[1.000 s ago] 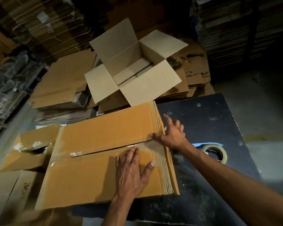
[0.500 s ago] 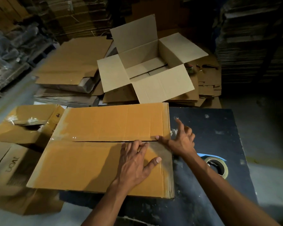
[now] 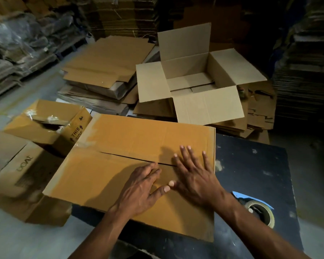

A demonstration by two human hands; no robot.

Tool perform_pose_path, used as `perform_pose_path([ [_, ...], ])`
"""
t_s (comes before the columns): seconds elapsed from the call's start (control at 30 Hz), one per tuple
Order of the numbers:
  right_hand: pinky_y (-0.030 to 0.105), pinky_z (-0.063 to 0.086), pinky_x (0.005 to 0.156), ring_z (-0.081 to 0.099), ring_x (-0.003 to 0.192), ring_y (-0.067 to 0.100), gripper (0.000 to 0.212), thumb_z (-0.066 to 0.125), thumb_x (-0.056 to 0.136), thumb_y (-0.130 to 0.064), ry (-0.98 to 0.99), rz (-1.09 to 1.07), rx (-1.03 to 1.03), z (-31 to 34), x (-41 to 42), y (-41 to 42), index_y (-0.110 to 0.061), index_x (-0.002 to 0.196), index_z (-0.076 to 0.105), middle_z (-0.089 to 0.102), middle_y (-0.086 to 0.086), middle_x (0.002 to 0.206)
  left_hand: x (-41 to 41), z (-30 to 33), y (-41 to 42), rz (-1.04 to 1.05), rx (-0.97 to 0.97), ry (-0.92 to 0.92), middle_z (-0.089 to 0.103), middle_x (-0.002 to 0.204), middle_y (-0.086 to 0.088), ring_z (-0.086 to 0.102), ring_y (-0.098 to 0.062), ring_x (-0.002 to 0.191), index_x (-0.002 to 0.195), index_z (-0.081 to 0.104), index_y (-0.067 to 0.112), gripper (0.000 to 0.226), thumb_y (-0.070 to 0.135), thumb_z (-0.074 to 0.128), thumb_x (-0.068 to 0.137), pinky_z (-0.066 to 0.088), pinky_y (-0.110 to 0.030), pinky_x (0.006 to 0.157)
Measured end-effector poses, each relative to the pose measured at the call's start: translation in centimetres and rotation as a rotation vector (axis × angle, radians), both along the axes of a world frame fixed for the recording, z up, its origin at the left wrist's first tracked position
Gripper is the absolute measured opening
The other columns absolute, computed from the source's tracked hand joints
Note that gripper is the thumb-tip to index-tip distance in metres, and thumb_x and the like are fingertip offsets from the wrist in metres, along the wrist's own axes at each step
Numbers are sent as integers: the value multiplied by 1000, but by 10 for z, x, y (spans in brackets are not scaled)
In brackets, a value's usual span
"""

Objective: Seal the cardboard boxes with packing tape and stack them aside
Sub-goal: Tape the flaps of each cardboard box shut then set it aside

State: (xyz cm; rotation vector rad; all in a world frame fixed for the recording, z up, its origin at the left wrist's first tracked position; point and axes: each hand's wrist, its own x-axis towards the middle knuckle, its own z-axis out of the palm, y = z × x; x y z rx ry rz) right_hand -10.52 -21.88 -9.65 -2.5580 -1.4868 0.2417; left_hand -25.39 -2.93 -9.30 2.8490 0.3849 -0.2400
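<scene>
I'm seeing a dark scuffed table (image 3: pixel 251 165) carrying a closed cardboard box (image 3: pixel 120 180) overhanging its left edge and a tape roll (image 3: pixel 261 214) lying flat at its right, while the grey floor (image 3: pixel 26 240) is bearing two more boxes (image 3: pixel 26 174) left.

left hand (image 3: pixel 141 191) flat, palm down, fingers together; right hand (image 3: pixel 194 176) flat just beside, fingers splayed, thumbs touching.

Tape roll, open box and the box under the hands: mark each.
Tape roll (image 3: pixel 262 214), head view, on its ring at the right.
Open box (image 3: pixel 204 106), head view, on its near flap.
Box under the hands (image 3: pixel 138 135), head view, on its far top flap.
</scene>
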Motion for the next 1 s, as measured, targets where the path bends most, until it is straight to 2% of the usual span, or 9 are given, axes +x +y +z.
perform_pose_path([
  [0.13,61,-14,123,-37,150,24,89,1,95,-82,-24,25,-213,2,-7,9,-26,162,-15,-37,7,164,-7,3,36,-27,57,-41,38,157,4,35,-20,143,157,43,24,90,85,20,95,32,-43,119],
  [0.3,59,-18,122,-40,148,17,90,4,95,-83,30,49,-212,16,-23,46,-27,160,-21,-42,-1,161,-25,6,97,-86,163,-14,45,155,-2,41,-24,140,149,55,20,87,81,19,99,31,-51,119],
  [0.4,59,-8,125,-32,152,15,93,10,96,-83,81,84,-249,14,-40,88,-22,163,-12,-30,-2,166,-35,10,129,-124,132,-3,39,161,-2,35,-23,146,152,50,22,88,80,13,99,24,-51,123],
  [0.47,59,-4,125,-30,153,19,101,11,92,-88,105,43,-338,19,-53,111,-20,162,-16,-31,0,165,-42,12,147,-173,75,29,32,166,-2,30,-23,151,156,44,20,88,79,15,97,19,-49,126],
  [0.6,54,-6,126,-30,152,19,112,-13,75,-95,95,-14,-405,36,-76,145,-20,157,-26,-38,-2,161,-54,10,165,-286,27,87,12,173,1,10,-18,158,161,30,24,87,75,18,92,2,-47,129],
  [0.7,49,-5,128,-29,152,13,102,-3,86,-90,131,30,-296,41,-88,188,-23,161,-22,-33,-5,165,-61,10,189,-230,2,17,20,171,2,16,-18,157,160,33,27,71,63,35,99,2,-45,129],
  [0.8,47,-5,128,-27,153,10,106,-2,83,-93,173,104,-251,35,-98,231,-23,163,-14,-28,-6,167,-71,9,225,-47,121,-4,25,170,-2,17,-23,158,158,38,24,76,58,16,94,-4,-52,126],
  [0.87,50,-3,128,-26,154,11,110,-2,81,-95,162,152,-276,29,-104,247,-23,163,-14,-28,-6,166,-78,5,240,-30,158,55,11,174,-4,5,-24,160,163,27,24,83,62,3,94,-9,-59,124],
  [1.0,49,-4,128,-27,153,13,112,-4,78,-98,153,171,-355,33,-108,260,-25,163,-14,-31,-7,165,-87,2,253,-133,96,90,-12,172,-3,-14,-23,159,165,2,23,78,68,9,102,-11,-65,121],
])
